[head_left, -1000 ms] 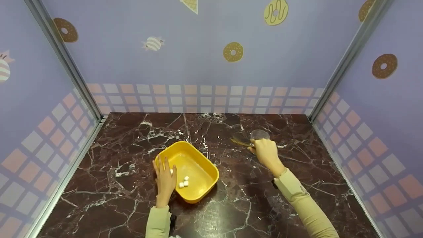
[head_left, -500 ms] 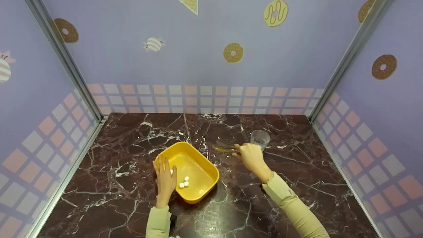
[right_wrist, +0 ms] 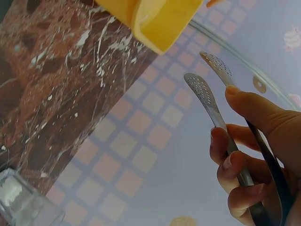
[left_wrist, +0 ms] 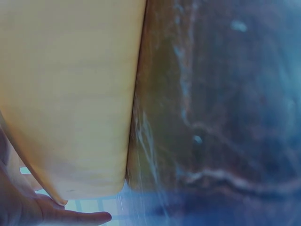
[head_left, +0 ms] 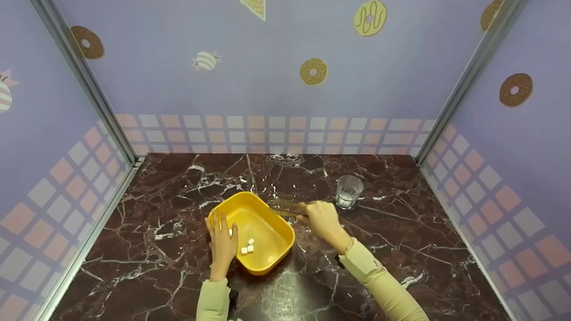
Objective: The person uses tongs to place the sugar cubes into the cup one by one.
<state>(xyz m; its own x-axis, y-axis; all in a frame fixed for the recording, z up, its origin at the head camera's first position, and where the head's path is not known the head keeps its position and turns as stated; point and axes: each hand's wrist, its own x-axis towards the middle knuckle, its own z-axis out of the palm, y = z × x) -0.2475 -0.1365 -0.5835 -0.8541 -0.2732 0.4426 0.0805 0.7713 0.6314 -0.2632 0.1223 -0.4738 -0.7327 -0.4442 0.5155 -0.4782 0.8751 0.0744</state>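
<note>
Presently, the right hand (head_left: 323, 219) grips the tongs (right_wrist: 207, 98), tips parted; the left hand (head_left: 223, 239), fingers extended, rests on the yellow basin (head_left: 269, 238). Tips should clear its rim.

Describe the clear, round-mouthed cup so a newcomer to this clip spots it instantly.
On the dark red marbled tabletop, in the head view, look right of the yellow rectangular tub. There the clear, round-mouthed cup stands upright with something white at its bottom. It is see-through, unlike the opaque tub and the perforated metal tongs.
</note>
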